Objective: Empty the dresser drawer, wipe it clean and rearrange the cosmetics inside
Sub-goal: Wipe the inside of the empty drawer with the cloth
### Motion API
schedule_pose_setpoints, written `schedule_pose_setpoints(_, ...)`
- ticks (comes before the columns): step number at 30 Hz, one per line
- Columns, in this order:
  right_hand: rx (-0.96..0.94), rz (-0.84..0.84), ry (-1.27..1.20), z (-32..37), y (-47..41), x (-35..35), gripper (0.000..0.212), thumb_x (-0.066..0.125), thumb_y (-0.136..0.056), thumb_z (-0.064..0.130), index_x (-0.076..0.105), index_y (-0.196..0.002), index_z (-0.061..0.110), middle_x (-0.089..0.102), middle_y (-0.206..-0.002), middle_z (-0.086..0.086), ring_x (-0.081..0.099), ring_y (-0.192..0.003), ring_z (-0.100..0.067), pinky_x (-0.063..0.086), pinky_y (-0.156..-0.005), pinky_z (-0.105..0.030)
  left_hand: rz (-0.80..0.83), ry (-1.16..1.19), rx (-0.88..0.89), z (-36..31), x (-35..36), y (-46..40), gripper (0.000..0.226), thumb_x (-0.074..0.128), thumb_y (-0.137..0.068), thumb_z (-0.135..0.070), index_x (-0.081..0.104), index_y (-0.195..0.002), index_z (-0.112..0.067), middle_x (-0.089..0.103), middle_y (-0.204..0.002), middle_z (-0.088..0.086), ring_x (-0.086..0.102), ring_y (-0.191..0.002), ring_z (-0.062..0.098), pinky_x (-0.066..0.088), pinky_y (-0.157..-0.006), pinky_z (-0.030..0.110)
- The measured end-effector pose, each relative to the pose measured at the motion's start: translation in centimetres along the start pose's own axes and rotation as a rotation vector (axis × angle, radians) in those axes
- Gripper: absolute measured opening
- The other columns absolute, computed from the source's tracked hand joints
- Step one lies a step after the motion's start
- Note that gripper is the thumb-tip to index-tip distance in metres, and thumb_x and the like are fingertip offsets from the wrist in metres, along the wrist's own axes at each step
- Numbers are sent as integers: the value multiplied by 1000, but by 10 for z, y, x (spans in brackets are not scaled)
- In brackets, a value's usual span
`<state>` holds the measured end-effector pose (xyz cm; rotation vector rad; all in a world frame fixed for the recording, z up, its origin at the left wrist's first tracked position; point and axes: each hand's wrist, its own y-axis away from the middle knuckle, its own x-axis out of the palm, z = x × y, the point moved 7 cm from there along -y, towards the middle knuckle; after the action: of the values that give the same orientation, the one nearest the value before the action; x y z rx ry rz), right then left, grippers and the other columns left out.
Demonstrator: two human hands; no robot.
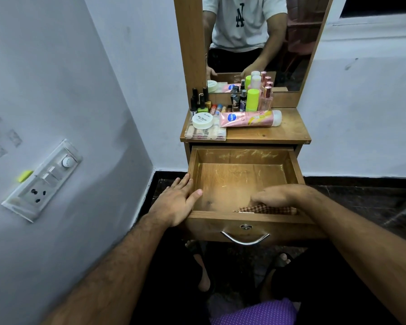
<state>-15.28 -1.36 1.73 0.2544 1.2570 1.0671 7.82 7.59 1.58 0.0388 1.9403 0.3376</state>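
The wooden drawer (239, 158) is pulled out and holds nothing but a checked cloth (266, 210) at its near right corner. My right hand (279, 195) presses down on that cloth, fingers curled over it. My left hand (177, 198) rests flat on the drawer's left wall, thumb over the rim. On the dresser top (288, 131) stand the cosmetics: a pink tube (249, 118) lying flat, a white round jar (202, 120) on a clear box (205, 133), nail polish bottles (201, 103), a lime green bottle (253, 99) and pink perfume bottles (266, 96).
A mirror (256, 38) rises behind the dresser top and reflects a person. A wall with a switch and socket panel (43, 179) stands close on the left. Bare feet (203, 270) show on the dark floor under the drawer. The drawer front carries a metal handle (245, 239).
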Motion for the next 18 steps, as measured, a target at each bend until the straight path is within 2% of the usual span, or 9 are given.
schedule_pose_setpoints(2, 2, -6, -9, -5, 3, 2, 37, 41, -99, 45, 69, -117, 30, 62, -117, 7, 58, -108, -15, 41, -100, -36, 14, -15, -5, 1, 0, -2, 65, 20, -103, -57, 8, -158, -25, -6, -164, -12, -6, -151, 9, 2, -122, 35)
schedule_pose_setpoints(5, -77, -18, -98, 3, -8, 7, 22, 55, -95, 26, 76, -103, 28, 72, -111, 8, 64, -105, -15, 46, -99, -30, 32, -49, -9, -3, -1, -9, 62, 29, -106, -45, 9, -159, -20, -3, -166, -7, -3, -152, 12, 6, -123, 36)
schedule_pose_setpoints(7, -95, -27, -125, 12, -15, 11, 22, 58, -96, 20, 75, -108, 27, 72, -109, 9, 65, -102, -13, 47, -93, -25, 5, 30, -24, -9, -6, -13, 60, 38, -106, -37, 16, -159, -18, 3, -166, -3, 3, -153, 16, 10, -124, 37)
schedule_pose_setpoints(9, -126, -54, -160, 21, -26, 13, 20, 63, -95, 22, 74, -110, 27, 72, -107, 10, 64, -95, -9, 48, -91, -23, -35, 98, -38, -15, -8, -14, 58, 39, -106, -33, 21, -158, -16, 5, -166, -2, 11, -152, 18, 15, -123, 36)
schedule_pose_setpoints(11, -154, -69, -204, 34, -35, 14, 19, 67, -93, 20, 73, -110, 26, 70, -102, 11, 61, -87, -5, 48, -90, -23, -20, 82, -19, -21, -5, -16, 57, 34, -106, -33, 20, -157, -12, 1, -167, 1, 7, -153, 16, 11, -124, 33)
schedule_pose_setpoints(14, -216, -77, -205, 58, -47, 15, 19, 69, -91, 20, 73, -109, 25, 67, -94, 17, 59, -86, -3, 45, -100, -30, -9, 118, 15, -25, -5, -19, 56, 30, -107, -37, 23, -157, -13, 0, -166, -4, 0, -152, 9, 4, -121, 28)
schedule_pose_setpoints(16, -235, -94, -194, 71, -51, 14, 19, 69, -91, 18, 71, -109, 25, 67, -101, 15, 59, -91, -4, 47, -97, -33, -41, 238, -12, -21, -10, -18, 54, 29, -107, -38, 26, -156, -16, 3, -165, -10, 9, -151, 8, 8, -119, 27)
schedule_pose_setpoints(18, -197, -166, -189, 72, -54, 3, 23, 63, -93, 11, 69, -112, 22, 64, -114, 7, 57, -91, -6, 50, -83, -28, -78, 373, -37, -16, -11, -17, 54, 28, -106, -42, 29, -156, -20, 13, -164, -13, 14, -150, 6, 8, -118, 24)
